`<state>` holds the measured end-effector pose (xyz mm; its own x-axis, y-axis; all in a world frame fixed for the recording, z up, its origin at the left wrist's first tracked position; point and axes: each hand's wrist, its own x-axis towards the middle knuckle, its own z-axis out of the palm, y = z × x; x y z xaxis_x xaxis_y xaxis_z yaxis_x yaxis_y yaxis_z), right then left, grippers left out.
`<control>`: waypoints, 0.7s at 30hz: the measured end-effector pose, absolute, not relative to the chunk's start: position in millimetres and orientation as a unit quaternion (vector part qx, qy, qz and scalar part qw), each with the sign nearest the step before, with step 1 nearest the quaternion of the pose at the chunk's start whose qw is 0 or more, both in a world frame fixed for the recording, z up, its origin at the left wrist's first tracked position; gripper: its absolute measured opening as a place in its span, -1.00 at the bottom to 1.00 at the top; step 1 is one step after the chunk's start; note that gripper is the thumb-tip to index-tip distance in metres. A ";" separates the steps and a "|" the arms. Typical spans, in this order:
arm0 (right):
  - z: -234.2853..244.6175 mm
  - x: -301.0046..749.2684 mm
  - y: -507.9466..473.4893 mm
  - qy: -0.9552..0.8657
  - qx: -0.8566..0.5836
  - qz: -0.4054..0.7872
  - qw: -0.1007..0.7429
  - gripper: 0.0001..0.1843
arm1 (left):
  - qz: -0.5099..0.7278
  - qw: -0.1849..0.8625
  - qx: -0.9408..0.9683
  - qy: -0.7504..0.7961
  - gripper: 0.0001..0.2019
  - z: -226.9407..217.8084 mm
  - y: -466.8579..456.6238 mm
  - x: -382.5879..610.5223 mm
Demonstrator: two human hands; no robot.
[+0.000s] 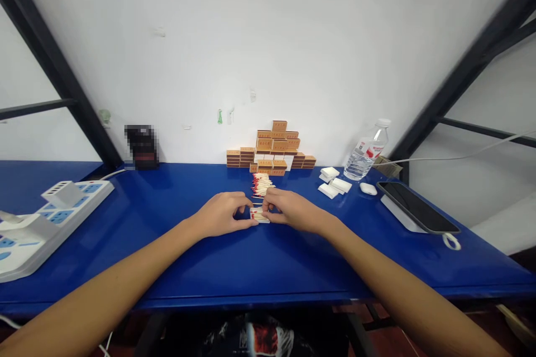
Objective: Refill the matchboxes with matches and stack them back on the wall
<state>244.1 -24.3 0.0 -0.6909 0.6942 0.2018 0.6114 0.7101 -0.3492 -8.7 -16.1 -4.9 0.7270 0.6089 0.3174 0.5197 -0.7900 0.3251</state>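
A small white matchbox tray [260, 216] with red-tipped matches in it lies on the blue table between my hands. My left hand [224, 213] grips its left end with thumb and fingers. Over its right end, my right hand [288, 209] has its fingers curled and pinched at the matches; what lies between the fingertips is hidden. Just beyond the tray is a pile of loose matches [261, 183], most red heads facing left. A few single matches lie between pile and tray, close to my right fingers.
Brown matchboxes [279, 145] stand stacked against the wall behind the pile. To the right are several white trays [329, 191], a water bottle [365, 153], a white earphone case [368, 189] and a phone [416, 206]. A power strip [62, 217] occupies the left side of the blue table [201, 279].
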 end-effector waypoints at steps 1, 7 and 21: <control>0.4 244.3 -24.5 -0.911 -0.360 0.124 0.159 -0.97 | 0.208 0.109 0.923 0.305 -0.67 -4.6 -16.2 -8.7; 3.8 245.3 -27.1 -0.913 -0.362 0.121 0.143 -0.98 | 0.209 0.119 0.921 0.307 -0.66 -3.0 -16.2 -8.9; 0.2 234.3 -30.1 -0.891 -0.380 0.153 0.194 -0.94 | 0.203 0.114 0.922 0.310 -0.65 -5.6 -14.7 -9.4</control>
<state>234.3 -30.1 0.2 -0.6363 0.7363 0.2300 0.6171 0.6648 -0.4210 -9.4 -14.7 -5.6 0.7255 0.6174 0.3041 0.5244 -0.7820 0.3368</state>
